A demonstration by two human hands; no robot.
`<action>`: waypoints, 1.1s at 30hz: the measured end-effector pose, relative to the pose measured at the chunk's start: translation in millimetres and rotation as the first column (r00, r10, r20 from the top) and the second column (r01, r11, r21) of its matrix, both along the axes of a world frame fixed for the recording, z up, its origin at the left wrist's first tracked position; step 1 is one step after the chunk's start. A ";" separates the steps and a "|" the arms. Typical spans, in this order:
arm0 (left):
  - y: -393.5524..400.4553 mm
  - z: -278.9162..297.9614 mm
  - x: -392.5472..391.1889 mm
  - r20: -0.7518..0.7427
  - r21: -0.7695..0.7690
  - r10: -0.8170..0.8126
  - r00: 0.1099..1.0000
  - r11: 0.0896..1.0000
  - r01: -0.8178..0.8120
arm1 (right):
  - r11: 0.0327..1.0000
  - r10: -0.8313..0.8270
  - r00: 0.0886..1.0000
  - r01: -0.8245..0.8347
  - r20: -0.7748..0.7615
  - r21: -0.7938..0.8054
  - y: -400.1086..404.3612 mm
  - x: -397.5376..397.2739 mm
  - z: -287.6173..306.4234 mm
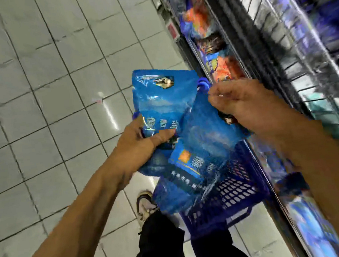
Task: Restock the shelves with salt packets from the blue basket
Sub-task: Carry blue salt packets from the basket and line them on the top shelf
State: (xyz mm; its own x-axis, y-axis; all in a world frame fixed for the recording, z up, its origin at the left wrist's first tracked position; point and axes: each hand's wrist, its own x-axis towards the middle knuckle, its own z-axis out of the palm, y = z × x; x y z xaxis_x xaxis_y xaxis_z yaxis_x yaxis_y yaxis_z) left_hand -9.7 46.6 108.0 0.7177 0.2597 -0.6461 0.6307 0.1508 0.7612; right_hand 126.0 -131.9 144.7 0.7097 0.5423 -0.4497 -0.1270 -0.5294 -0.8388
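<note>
Left hand (143, 144) is gripping a salt packet (161, 99) at centre frame; right hand (244, 107) is pinching another (203, 137) above the blue basket (232, 201). Best separating them squarely before shelving toward the right-side shelves (278, 56).

blue salt packets (162, 99) above blue basket (231, 195)

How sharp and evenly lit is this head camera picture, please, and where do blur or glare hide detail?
Head view: the shelves on the right are smeared by motion blur, their goods unreadable; the salt packets and both hands, left and right, are softer but recognisable; the basket mesh shows; a glare streak lies on the floor tiles; wide-angle distortion bends the tile lines.
</note>
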 end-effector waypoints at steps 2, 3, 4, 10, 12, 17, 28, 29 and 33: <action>-14.8 41.3 2.6 -0.073 -0.106 0.034 0.997 0.994 -0.041 | 0.998 0.046 0.999 -0.046 -0.004 -0.032 21.1 4.8 36.2; -19.6 62.5 1.5 -0.093 -0.176 0.072 0.993 0.980 -0.088 | 0.996 0.075 0.997 -0.075 0.013 -0.049 30.3 6.0 54.0; -20.6 85.5 2.7 -0.116 -0.270 0.150 0.982 0.946 -0.177 | 0.992 0.109 0.993 -0.107 0.035 -0.065 38.7 6.2 72.0; -26.5 201.3 -29.9 -0.175 -0.308 0.028 0.984 0.948 -0.081 | 0.965 0.172 0.958 -0.117 0.230 -0.234 61.2 -1.7 166.3; -32.7 232.0 -41.6 -0.087 -0.275 -0.063 0.994 0.961 0.036 | 0.968 0.120 0.955 -0.051 0.271 -0.246 53.6 -13.3 194.9; -57.6 297.2 -73.9 0.004 -0.292 0.039 0.999 0.956 -0.037 | 0.923 -0.344 0.761 0.381 0.550 0.049 -11.6 -84.5 280.2; -123.4 411.2 -82.1 0.172 -0.126 0.033 0.985 0.992 -0.012 | 0.825 -0.532 0.833 0.550 -0.148 0.128 -94.8 -197.3 388.1; -125.2 418.6 -76.8 0.194 -0.145 0.021 0.981 0.989 0.007 | 0.789 -0.571 0.805 0.592 -0.163 0.163 -98.2 -204.6 393.7; -130.2 441.4 -63.1 0.252 -0.131 -0.137 0.958 0.976 0.174 | 0.541 -0.752 0.607 0.792 -0.257 0.283 -113.1 -239.0 409.4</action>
